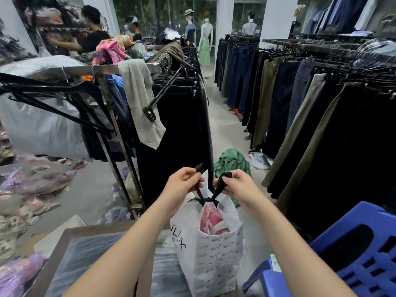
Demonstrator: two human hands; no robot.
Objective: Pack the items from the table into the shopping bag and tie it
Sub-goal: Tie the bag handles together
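The left hand (184, 186) pinches one black ribbon (199, 168). The right hand (241, 189) pinches the other ribbon (221, 185). Both hold the ends up and apart, likely to pull a knot tight. Just below the hands, the white shopping bag (212, 258) stands on the tabletop (90, 229), with pink things (211, 219) inside.
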